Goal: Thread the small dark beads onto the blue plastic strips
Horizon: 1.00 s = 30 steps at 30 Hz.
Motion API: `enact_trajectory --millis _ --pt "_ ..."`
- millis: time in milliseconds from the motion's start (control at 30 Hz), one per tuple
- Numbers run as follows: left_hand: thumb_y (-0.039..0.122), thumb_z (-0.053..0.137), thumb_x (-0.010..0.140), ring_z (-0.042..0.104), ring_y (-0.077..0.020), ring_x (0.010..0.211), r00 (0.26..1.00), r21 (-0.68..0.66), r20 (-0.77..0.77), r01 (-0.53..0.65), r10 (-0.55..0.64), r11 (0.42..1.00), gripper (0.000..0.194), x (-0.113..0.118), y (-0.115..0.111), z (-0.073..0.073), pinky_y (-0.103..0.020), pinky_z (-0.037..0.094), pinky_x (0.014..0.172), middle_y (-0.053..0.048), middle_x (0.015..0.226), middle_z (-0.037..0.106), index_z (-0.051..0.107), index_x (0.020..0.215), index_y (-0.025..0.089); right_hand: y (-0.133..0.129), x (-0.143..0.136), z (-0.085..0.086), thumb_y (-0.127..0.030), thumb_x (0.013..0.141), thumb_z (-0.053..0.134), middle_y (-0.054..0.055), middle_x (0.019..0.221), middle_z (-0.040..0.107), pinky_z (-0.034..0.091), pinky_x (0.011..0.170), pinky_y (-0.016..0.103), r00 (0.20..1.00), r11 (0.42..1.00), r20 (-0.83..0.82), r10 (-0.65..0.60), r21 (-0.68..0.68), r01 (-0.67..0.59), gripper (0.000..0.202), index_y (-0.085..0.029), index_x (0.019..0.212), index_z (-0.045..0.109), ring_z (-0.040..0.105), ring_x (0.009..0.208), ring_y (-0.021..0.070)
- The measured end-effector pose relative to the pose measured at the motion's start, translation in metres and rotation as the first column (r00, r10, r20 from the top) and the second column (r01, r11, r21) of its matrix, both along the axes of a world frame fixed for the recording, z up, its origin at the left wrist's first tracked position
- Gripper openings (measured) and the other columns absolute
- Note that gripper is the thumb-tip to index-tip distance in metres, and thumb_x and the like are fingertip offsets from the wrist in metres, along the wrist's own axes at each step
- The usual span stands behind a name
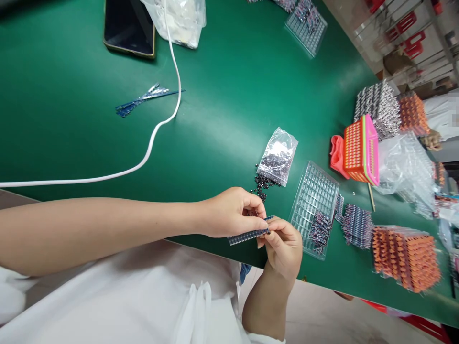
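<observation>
A dark blue, narrow strip point(247, 237) with a row of small parts is between my two hands near the table's front edge. My left hand point(233, 212) comes in from the left, thumb and fingers pinched at the strip's right end. My right hand point(285, 246) meets it there, thumb and fingers closed on the same end. Just beyond my hands lie small black pieces point(263, 185), spilling from a clear plastic bag point(278, 155). To the right of my right hand, a clear compartment tray point(308, 198) holds a pile of small wired parts point(320, 229) at its near end.
A white cable point(152, 138) curves over the green table point(215, 105). Blue strips point(138, 101), a phone point(129, 28) and a plastic bag point(186, 24) lie farther left. At right are an orange basket point(354, 150), stacked blue strips point(357, 226) and orange stacks point(405, 258).
</observation>
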State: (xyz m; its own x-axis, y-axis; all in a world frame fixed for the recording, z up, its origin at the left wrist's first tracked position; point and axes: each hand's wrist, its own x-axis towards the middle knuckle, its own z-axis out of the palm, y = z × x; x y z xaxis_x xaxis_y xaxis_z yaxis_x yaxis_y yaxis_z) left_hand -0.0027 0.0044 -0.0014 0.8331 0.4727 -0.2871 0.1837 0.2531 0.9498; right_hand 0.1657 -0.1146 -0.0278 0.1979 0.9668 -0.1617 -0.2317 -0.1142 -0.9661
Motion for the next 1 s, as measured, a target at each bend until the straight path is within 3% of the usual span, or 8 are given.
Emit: enact_trajectory --millis 1000 --pt "0.032 0.061 0.082 0.054 -0.0123 0.063 1.0 0.104 -0.014 0.021 -0.019 0.994 0.019 0.001 -0.0015 -0.0023 -0.022 0.039 0.057 -0.001 0.067 0.065 0.066 0.076 0.014 -0.0026 0.0007 -0.0045 -0.025 0.08 0.08 -0.002 0.07 0.066 0.055 0.046 0.023 0.997 1.0 0.073 -0.019 -0.008 0.019 0.005 -0.023 0.081 0.077 0.065 0.051 0.0115"
